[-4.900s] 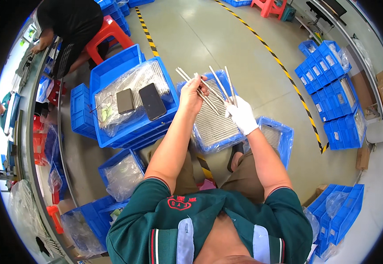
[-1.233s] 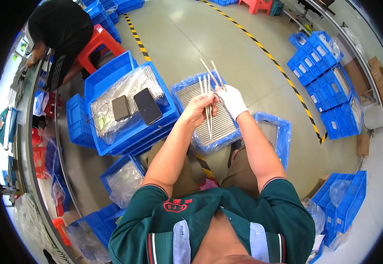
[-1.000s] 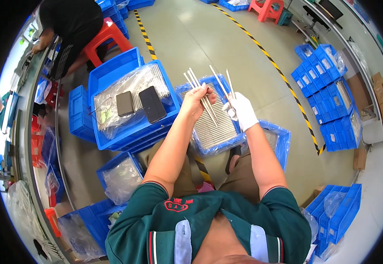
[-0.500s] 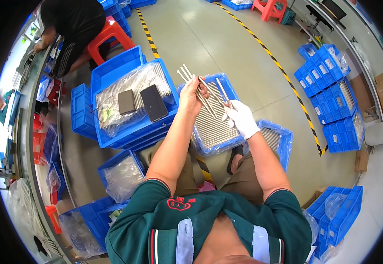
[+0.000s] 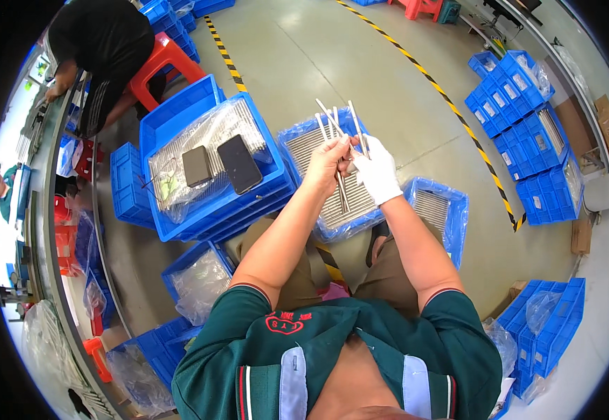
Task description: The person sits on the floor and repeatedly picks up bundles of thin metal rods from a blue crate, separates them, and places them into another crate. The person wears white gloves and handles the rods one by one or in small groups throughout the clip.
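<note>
Several slim metal rods (image 5: 343, 192) are gripped in my bare left hand (image 5: 327, 166), their ends sticking out above and below the fingers. My right hand (image 5: 377, 170), in a white glove, is closed on another metal rod (image 5: 355, 124), which slants up and to the left from its fingers. The two hands meet fingertip to fingertip, so some of the grip is hidden. Just beneath them lies a blue crate (image 5: 369, 222) lined with clear plastic and filled with rows of similar rods (image 5: 309, 147).
A second lined crate (image 5: 457, 224) stands at the right. On the left, stacked blue crates (image 5: 213, 222) bear plastic-covered rods, a black phone (image 5: 239, 164) and a dark box (image 5: 196, 166). Beyond, a person (image 5: 101, 52) leans at the bench near a red stool (image 5: 161, 70).
My left hand has come right and slightly down toward the right hand; the two now touch. Both still hold rods. The whole view has shifted a little.
</note>
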`<control>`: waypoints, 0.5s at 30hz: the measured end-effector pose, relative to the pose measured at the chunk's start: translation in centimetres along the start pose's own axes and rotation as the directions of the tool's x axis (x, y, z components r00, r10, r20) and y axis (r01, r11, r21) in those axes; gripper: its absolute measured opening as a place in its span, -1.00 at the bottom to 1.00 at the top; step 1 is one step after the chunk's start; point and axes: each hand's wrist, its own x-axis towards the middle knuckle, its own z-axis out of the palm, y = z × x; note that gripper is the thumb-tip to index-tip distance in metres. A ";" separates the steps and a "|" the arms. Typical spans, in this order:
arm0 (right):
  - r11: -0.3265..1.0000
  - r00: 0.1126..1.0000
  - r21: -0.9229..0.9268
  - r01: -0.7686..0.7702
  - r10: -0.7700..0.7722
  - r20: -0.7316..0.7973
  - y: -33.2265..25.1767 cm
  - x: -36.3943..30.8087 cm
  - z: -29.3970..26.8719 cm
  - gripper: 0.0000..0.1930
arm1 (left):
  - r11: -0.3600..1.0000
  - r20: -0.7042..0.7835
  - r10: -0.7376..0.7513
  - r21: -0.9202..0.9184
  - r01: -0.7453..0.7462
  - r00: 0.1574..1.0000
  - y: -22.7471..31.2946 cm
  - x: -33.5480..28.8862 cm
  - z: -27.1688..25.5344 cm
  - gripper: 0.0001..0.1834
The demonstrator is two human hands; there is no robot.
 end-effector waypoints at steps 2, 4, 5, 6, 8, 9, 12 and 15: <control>0.993 1.000 0.114 0.020 -0.018 -0.024 -0.6 -0.2 0.4 -0.68 | 0.998 0.014 -0.053 -0.023 0.053 0.998 0.0 -0.2 -0.1 -0.75; 0.991 0.996 0.104 0.088 -0.084 -0.040 1.5 0.6 0.2 -0.67 | 0.996 -0.001 -0.083 0.022 0.083 0.997 0.4 -0.4 0.2 -0.75; 0.988 0.992 0.098 0.120 -0.116 -0.047 2.6 1.0 0.0 -0.66 | 0.995 -0.013 -0.094 0.046 0.094 0.996 0.3 -0.4 0.3 -0.76; 0.991 0.998 0.119 0.056 -0.052 -0.041 2.5 1.0 0.0 -0.66 | 0.992 -0.011 -0.116 0.039 0.117 0.993 0.0 -0.6 0.3 -0.76; 0.984 0.997 0.160 -0.071 0.076 -0.026 2.3 1.1 -0.1 -0.66 | 0.986 -0.006 -0.162 0.026 0.162 0.987 -0.5 -1.2 0.3 -0.77; 0.981 0.994 0.159 -0.110 0.106 0.035 1.8 1.1 -0.3 -0.68 | 0.988 -0.013 -0.153 0.021 0.154 0.988 -0.4 -1.2 0.4 -0.77; 0.984 0.984 0.080 -0.159 0.152 0.093 0.5 1.6 -1.1 -0.76 | 0.991 -0.036 -0.055 0.122 0.059 0.998 0.9 -1.4 0.7 -0.81; 0.989 0.994 -0.146 0.009 -0.025 -0.106 0.7 3.2 -2.0 -0.79 | 0.963 0.005 -0.114 0.246 0.110 0.993 0.7 -1.1 -0.1 -0.81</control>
